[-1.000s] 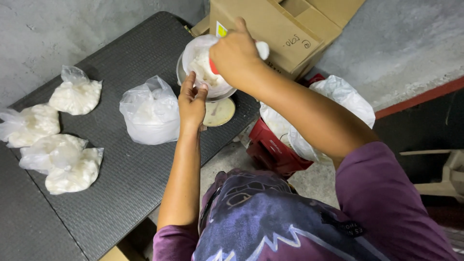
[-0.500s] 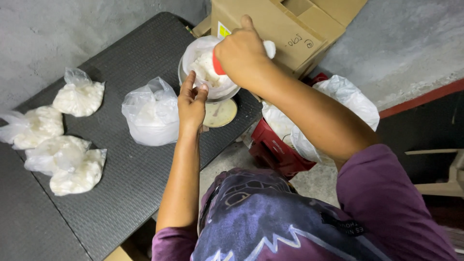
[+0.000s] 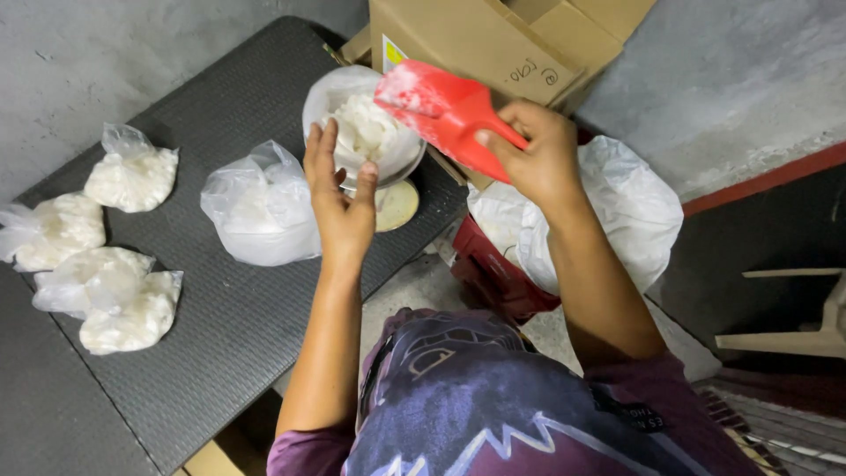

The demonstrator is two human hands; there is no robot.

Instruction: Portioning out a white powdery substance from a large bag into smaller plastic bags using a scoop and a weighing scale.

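Note:
My right hand grips the handle of a red plastic scoop, held over a clear bag of white lumps that sits in a bowl on a small scale. My left hand rests against the near edge of that bag, fingers spread upward along it. The scoop is tilted with its mouth toward the bag and is dusted white.
A dark textured table carries a loosely filled bag and several tied bags of white lumps at the left. A cardboard box stands behind the scale. A big white sack in a red crate sits on the floor.
My right hand has drawn back to the right from above the bag, and the red scoop has come into full view. My left hand stays at the bag.

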